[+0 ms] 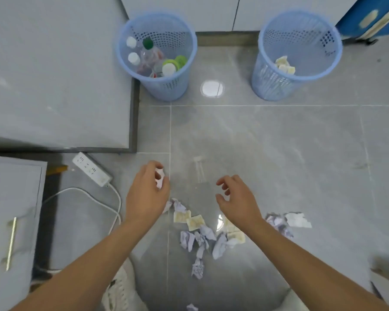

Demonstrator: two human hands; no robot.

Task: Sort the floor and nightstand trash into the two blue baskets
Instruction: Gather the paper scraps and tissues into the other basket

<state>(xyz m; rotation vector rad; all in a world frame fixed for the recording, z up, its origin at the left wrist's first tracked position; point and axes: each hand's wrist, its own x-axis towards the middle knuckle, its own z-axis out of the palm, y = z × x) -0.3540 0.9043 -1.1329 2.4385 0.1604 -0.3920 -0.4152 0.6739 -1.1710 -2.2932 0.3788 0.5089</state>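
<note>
Two blue baskets stand at the far side of the floor. The left basket point(190, 55) holds several plastic bottles. The right basket point(263, 70) holds a few yellowish paper scraps. My left hand point(145, 196) is closed around a small crumpled white paper point(159, 176), held above the floor. My right hand point(236, 198) hovers with fingers apart and nothing in it. Below and between my hands lies a scatter of crumpled purple-white paper point(200, 239) and yellowish scraps point(194, 222). More paper point(298, 219) lies to the right of my right forearm.
A grey bed point(54, 75) fills the upper left. A grey nightstand point(11, 221) sits at the lower left, with a white power strip point(91, 169) and its cable on the floor beside it. A blue suitcase point(373, 16) stands at the top right.
</note>
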